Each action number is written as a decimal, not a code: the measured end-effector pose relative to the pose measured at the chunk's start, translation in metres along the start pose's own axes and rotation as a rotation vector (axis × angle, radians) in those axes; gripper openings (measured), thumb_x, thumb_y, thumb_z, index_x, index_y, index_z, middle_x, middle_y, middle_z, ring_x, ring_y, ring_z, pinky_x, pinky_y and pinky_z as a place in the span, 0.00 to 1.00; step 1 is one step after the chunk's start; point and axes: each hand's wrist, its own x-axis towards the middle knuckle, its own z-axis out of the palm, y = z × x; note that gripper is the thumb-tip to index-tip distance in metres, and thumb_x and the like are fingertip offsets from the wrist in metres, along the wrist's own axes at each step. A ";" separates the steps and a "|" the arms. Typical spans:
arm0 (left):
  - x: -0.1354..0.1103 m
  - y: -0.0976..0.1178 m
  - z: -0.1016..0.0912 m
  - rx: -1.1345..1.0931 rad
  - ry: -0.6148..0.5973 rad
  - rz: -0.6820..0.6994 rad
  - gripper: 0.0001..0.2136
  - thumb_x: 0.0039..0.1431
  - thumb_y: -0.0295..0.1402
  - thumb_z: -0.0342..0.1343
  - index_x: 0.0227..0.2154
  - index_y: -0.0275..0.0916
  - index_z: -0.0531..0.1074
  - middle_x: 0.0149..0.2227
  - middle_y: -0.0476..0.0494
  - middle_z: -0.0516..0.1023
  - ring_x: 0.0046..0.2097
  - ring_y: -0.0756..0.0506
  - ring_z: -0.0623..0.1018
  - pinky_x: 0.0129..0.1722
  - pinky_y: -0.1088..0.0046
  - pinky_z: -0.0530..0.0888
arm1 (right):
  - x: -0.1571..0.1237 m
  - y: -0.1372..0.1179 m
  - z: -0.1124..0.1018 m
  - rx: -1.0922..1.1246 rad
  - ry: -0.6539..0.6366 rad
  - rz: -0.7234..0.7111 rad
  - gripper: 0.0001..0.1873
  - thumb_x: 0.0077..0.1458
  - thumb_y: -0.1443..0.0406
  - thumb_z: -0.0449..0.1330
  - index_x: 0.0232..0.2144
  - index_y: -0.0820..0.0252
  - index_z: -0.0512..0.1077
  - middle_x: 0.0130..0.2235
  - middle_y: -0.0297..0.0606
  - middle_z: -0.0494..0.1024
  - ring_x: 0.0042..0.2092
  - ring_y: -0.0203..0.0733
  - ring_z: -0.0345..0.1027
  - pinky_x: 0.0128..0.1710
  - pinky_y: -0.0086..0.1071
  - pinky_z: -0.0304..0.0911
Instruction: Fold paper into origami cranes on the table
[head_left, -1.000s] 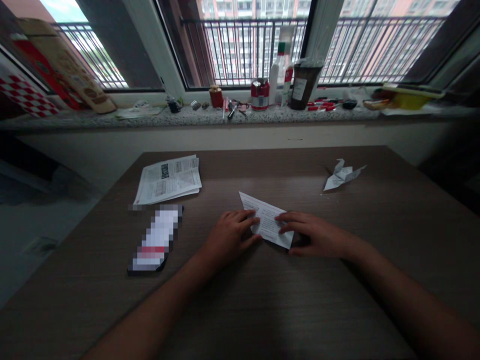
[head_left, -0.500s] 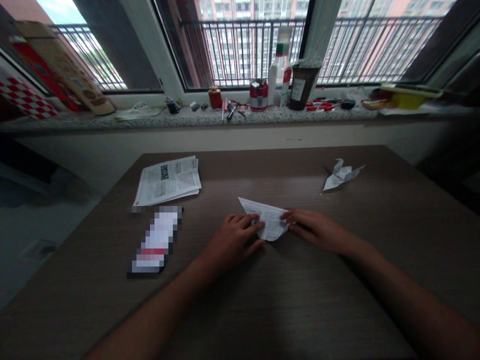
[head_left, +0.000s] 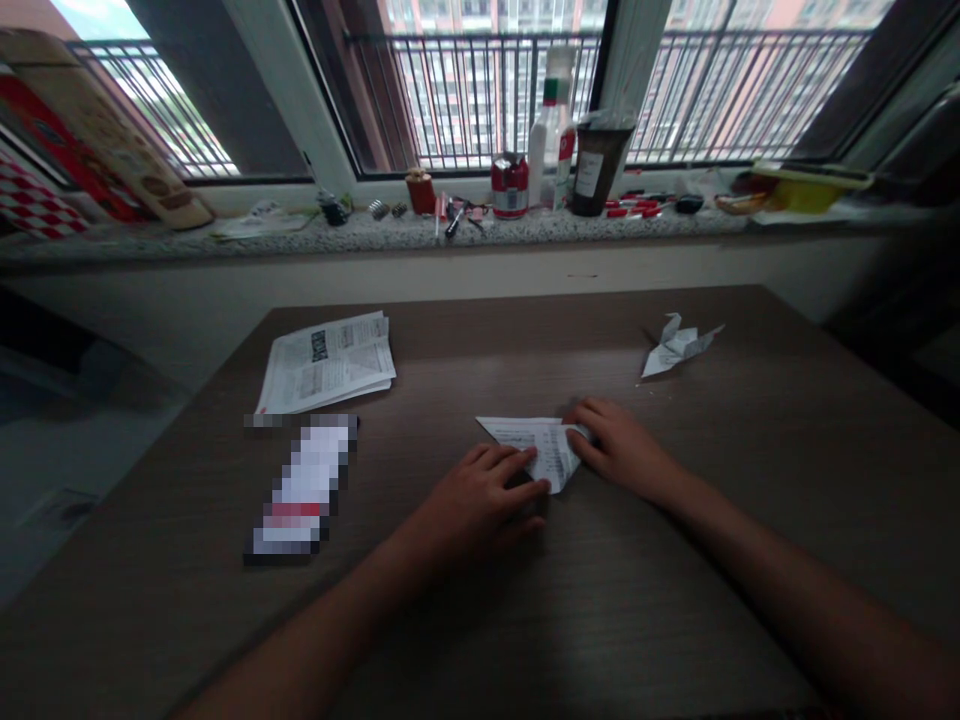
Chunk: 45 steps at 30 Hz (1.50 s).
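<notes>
A printed sheet folded into a triangle (head_left: 544, 445) lies on the brown table between my hands, its long edge away from me and one sharp corner pointing left. My left hand (head_left: 484, 495) rests at its near left side, fingers spread and fingertips on the paper. At the right corner, my right hand (head_left: 619, 450) has its thumb and fingers closed on the paper, which hides that corner. Farther off to the right stands a folded paper crane (head_left: 679, 346).
Folded newspaper sheets (head_left: 330, 360) lie at the far left, with a blurred-out phone (head_left: 304, 485) nearer me. Along the stone windowsill (head_left: 277, 238) stand a red can (head_left: 510, 187), a clear bottle (head_left: 541, 150), a dark cup (head_left: 598, 170) and small tools.
The folded paper has turned slightly, so its long edge now runs nearly level. My left hand has slid right and nearer me; my right hand has moved up around the right corner.
</notes>
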 end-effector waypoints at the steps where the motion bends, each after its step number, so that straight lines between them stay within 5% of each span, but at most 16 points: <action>1: 0.000 0.000 0.000 -0.008 0.004 -0.001 0.19 0.66 0.40 0.63 0.59 0.49 0.74 0.66 0.38 0.69 0.63 0.31 0.71 0.59 0.45 0.70 | 0.001 -0.001 0.003 -0.018 0.008 0.008 0.07 0.69 0.64 0.55 0.44 0.56 0.72 0.43 0.43 0.75 0.46 0.50 0.70 0.48 0.44 0.65; 12: 0.001 0.003 -0.004 -0.068 -0.044 0.048 0.17 0.70 0.39 0.59 0.58 0.42 0.73 0.63 0.37 0.73 0.60 0.34 0.74 0.59 0.51 0.72 | 0.008 -0.001 0.023 -0.091 0.078 0.112 0.07 0.69 0.60 0.56 0.42 0.56 0.70 0.42 0.43 0.75 0.45 0.52 0.69 0.46 0.43 0.62; 45: 0.000 -0.004 -0.002 -0.054 -0.049 0.089 0.15 0.71 0.40 0.58 0.56 0.42 0.75 0.63 0.36 0.72 0.58 0.34 0.75 0.56 0.50 0.75 | 0.012 -0.004 0.031 -0.209 0.146 0.169 0.07 0.65 0.59 0.58 0.41 0.56 0.69 0.43 0.43 0.72 0.43 0.51 0.65 0.44 0.41 0.59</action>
